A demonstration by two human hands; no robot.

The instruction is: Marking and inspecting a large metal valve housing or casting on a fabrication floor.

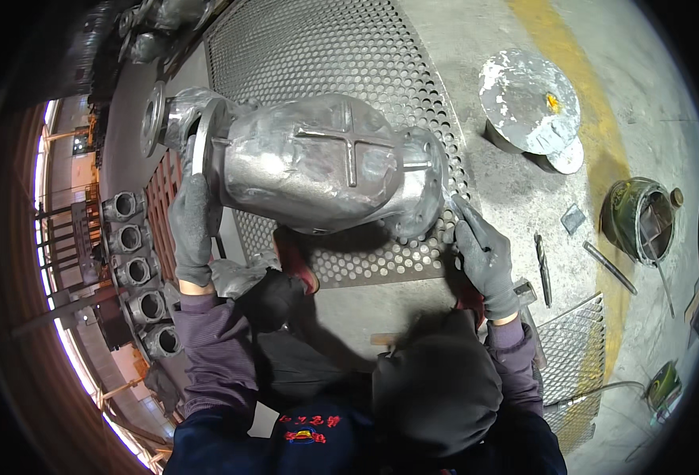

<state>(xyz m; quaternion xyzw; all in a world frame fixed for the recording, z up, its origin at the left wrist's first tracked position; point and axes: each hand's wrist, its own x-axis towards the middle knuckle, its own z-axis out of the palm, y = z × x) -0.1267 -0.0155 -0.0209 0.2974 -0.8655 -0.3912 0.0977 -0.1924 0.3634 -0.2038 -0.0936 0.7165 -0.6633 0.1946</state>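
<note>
1. The grey metal casting (310, 162) lies on its side across the near part of the perforated sheet (325, 47), its raised cross facing up.
2. Its left flange (202, 150) reaches past the sheet's left edge; its right flange (428, 186) sits inside the right edge.
3. My left hand (193, 226), gloved in grey, is at the left flange, fingers pointing up along its rim; I cannot tell how tightly they close on it.
4. My right hand (485, 257), gloved alike, is beside the right flange near the sheet's near right corner, forefinger stretched toward it. I cannot tell whether those fingers grasp anything.
5. A red shoe (306, 275) of mine shows at the sheet's near edge.
6. Beyond the right edge, on the floor (492, 182), stands a silvery drum (516, 91) with a small orange-yellow thing (553, 103) on top.
7. Nearer me lie a spiral-grooved rod (542, 273), a grey square piece (573, 219) and a slim bar (609, 267), with a green container (623, 210) farther right.
8. Well off the left edge, more castings (134, 271) stand in a row.
</note>
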